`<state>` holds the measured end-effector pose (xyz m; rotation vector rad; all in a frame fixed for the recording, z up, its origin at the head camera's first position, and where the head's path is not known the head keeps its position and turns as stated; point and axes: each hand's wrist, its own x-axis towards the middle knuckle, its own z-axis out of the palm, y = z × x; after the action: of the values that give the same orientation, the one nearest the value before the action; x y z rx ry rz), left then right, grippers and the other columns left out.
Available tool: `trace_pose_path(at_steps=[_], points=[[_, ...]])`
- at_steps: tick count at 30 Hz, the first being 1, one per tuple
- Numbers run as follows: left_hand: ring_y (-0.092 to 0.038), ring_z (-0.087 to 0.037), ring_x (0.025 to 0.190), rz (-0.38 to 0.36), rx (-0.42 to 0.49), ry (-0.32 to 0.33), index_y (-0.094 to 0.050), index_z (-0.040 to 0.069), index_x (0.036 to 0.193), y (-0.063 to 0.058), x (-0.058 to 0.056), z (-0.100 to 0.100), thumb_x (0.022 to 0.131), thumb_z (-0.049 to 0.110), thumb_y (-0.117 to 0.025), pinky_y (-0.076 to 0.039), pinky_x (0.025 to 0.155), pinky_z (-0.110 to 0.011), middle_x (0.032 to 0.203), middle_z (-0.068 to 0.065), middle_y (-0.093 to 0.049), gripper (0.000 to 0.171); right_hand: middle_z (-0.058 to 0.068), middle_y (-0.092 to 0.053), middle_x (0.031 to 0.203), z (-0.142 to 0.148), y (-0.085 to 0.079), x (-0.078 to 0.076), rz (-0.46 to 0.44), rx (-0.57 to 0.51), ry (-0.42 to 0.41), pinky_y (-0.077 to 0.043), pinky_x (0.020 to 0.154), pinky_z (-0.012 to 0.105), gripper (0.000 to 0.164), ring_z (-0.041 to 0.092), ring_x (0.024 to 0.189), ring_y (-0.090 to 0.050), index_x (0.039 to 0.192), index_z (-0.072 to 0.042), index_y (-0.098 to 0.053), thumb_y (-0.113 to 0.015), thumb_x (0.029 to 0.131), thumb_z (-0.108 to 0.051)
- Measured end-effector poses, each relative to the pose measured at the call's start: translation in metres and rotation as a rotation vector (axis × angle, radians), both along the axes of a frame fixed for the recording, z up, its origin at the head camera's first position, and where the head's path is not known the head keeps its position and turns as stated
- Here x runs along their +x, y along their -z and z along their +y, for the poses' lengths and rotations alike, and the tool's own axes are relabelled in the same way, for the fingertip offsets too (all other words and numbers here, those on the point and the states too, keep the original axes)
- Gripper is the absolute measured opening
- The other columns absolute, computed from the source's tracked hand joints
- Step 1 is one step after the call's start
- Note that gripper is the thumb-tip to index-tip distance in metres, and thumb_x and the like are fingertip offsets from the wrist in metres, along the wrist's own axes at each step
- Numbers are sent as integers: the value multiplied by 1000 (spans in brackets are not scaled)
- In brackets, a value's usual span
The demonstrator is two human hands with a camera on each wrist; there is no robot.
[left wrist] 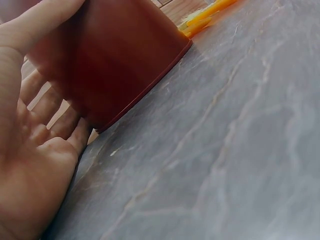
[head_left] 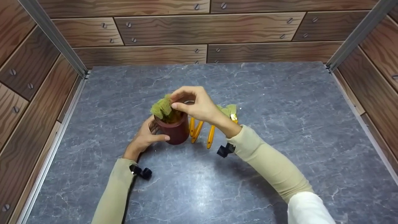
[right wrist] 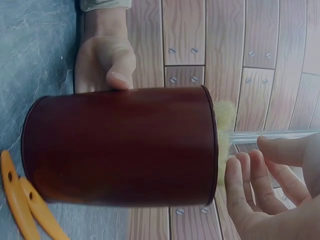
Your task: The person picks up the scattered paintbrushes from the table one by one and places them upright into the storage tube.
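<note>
Marbled grey tabletop [head_left: 289, 102] (wood-patterned walls [head_left: 205, 28] around) bears the pot [head_left: 174, 133].

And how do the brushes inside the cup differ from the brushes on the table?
The cup brushes stand with bristles up; the table brushes lie down. The cup brushes' handle ends are hidden inside the red-brown cup, while the table brushes show their orange handles. Both groups have yellow-green bristles.

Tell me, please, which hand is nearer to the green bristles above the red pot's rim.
Right. The right hand is close beside the green bristles; the left hand is lower, against the side of the red pot.
</note>
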<state>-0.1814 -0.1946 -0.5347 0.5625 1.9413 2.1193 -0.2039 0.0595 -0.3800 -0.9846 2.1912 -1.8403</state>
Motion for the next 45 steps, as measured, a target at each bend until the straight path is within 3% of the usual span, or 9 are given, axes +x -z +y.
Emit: trace_pose_path(at_steps=[8, 13, 21, 33, 45], points=[[-51, -25, 149, 15, 15, -2, -46, 12, 161, -1, 0, 1, 82, -7, -88, -40, 127, -35, 157, -11, -57, 92, 21, -76, 115, 21, 2, 0, -15, 32, 30, -64, 94, 46, 24, 25, 101, -75, 119, 5, -76, -77, 98, -6], [-54, -25, 147, 2, 29, -19, -49, 8, 158, -1, 1, 2, 80, -6, -90, -41, 126, -35, 153, -12, -60, 90, 20, -77, 113, 36, 2, -3, -16, 50, 85, -64, 93, 43, 21, 24, 99, -75, 117, 0, -78, -78, 97, -7], [-53, -24, 147, -10, 23, -18, -47, 11, 160, 0, 2, 2, 81, -2, -91, -42, 126, -34, 155, -11, -59, 92, 20, -78, 111, 59, 4, -8, -62, 84, 185, -65, 93, 37, 20, 21, 96, -75, 114, 2, -78, -79, 94, -1], [-55, -25, 146, -13, 46, -30, -47, 9, 160, -1, 1, 1, 79, -4, -91, -43, 126, -35, 153, -12, -60, 93, 21, -77, 113, 97, 22, -11, -84, 217, 268, -63, 90, 29, 23, 27, 99, -74, 116, 1, -77, -80, 93, -3], [-55, -24, 146, -13, 39, -30, -48, 8, 159, -1, 1, 1, 78, -4, -92, -43, 125, -34, 153, -12, -60, 94, 21, -78, 111, 130, 49, -6, -86, 356, 330, -65, 93, 45, 28, 34, 99, -76, 117, 4, -77, -82, 91, -3]])
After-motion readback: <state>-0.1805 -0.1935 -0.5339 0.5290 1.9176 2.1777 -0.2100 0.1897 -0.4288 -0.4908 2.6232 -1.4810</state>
